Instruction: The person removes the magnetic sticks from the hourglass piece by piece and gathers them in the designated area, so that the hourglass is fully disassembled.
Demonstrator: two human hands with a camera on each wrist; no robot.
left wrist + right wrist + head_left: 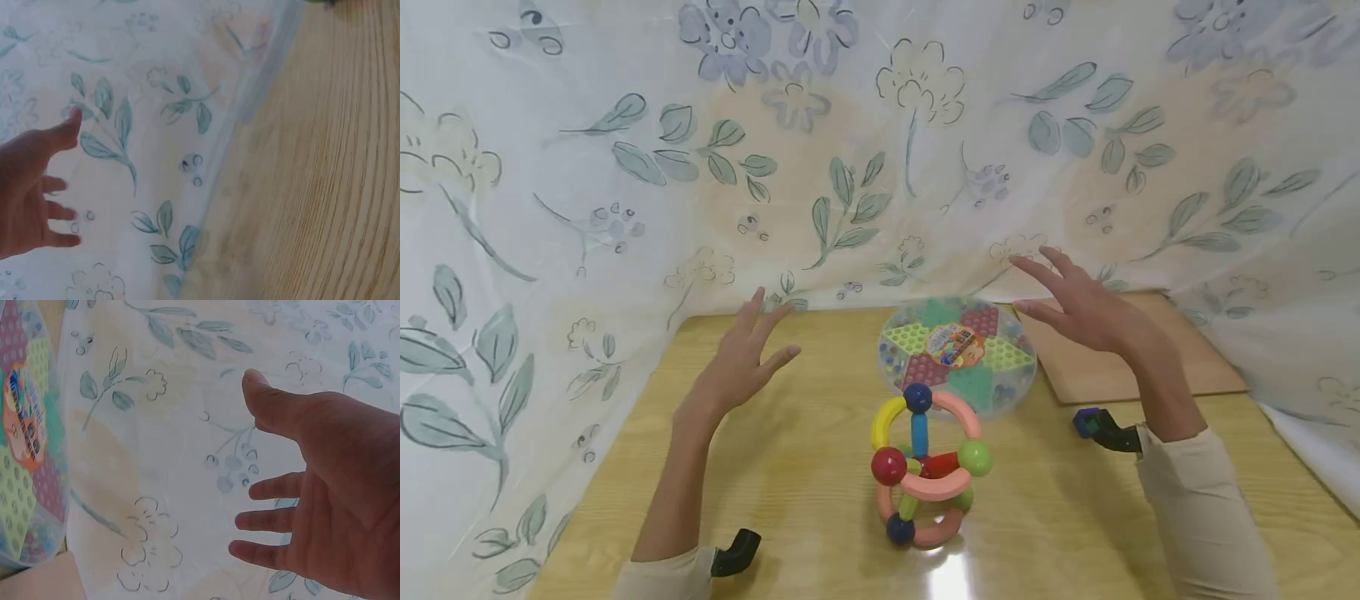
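Observation:
My left hand point(733, 367) is raised over the left part of the table, fingers spread and holding nothing; the left wrist view shows the same hand point(25, 194) against the flowered cloth. On the other side, my right hand point(1086, 312) hovers with fingers extended and nothing held, close to the checkers board's right edge in the head view. Between my forearms stands a ball-and-rod building toy point(936, 485), with curved salmon and yellow rods joined by red, navy and green balls. Behind it lies a round Chinese checkers board point(955, 346), its clear case containing small marbles.
A flat tan board point(1150, 354) lies at the back right of the wooden table point(805, 467). Flowered cloth point(820, 167) hangs along the back and sides. Black wrist mounts point(737, 552) stick out by both sleeves.

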